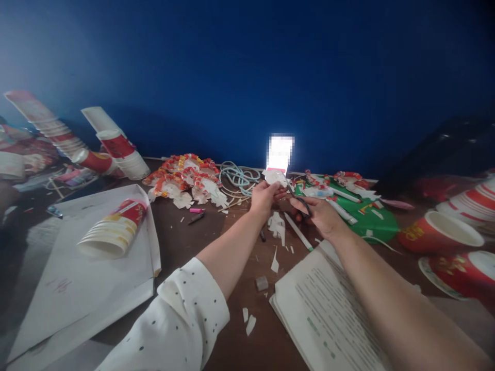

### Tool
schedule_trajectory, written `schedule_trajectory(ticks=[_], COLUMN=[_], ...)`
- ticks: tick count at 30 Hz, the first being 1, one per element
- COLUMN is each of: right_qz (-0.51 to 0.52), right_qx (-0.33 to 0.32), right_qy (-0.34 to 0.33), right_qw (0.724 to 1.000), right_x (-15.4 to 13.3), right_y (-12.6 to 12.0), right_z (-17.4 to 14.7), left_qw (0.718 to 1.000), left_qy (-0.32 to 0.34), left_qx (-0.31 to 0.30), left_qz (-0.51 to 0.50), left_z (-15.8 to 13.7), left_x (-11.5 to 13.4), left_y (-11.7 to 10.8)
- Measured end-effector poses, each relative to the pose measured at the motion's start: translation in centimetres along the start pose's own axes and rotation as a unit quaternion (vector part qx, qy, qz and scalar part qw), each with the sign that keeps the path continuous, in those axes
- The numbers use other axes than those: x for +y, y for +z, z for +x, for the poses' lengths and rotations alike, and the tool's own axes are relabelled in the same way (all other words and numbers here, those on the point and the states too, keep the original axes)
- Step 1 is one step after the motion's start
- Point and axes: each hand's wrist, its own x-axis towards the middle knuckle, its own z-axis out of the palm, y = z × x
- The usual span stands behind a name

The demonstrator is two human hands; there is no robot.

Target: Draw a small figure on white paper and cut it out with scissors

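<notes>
My left hand (266,197) pinches a small white paper piece (275,178) in front of a glowing phone-like screen (279,152). From the right, my right hand (319,214) grips dark-handled scissors (302,203), whose blades point toward the paper. Whether the blades touch the paper I cannot tell. Below the hands lie a white paper cutout (276,226) and a white pen (297,232) with a green tip. Paper scraps (250,324) and a grey eraser (262,283) are scattered nearer to me.
Orange-edged paper cutouts (185,178) are heaped at the back, beside a coiled light-blue cord (240,178). Paper cups (116,232) lie on a white board (93,304) at left. A printed booklet (325,314), green mat (381,224) and red cup (421,234) occupy the right. A blue wall rises behind.
</notes>
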Motion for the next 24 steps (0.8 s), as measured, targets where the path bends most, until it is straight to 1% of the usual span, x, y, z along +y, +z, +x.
schedule_trajectory(ticks=[10, 18, 24], right_qz=[0.009, 0.016, 0.021], right_qx=[0.001, 0.001, 0.007], right_qy=[0.017, 0.017, 0.021], right_qw=[1.0, 1.0, 1.0], right_x=[-0.59, -0.36, -0.36], right_y=[0.13, 0.18, 0.17], right_z=[-0.27, -0.26, -0.24], left_qw=[1.0, 1.0, 1.0], left_qy=[0.002, 0.007, 0.003], left_qx=[-0.003, -0.012, -0.008], left_qz=[-0.004, -0.002, -0.007], left_z=[0.01, 0.27, 0.2], left_x=[-0.01, -0.31, -0.34], left_y=[-0.05, -0.29, -0.09])
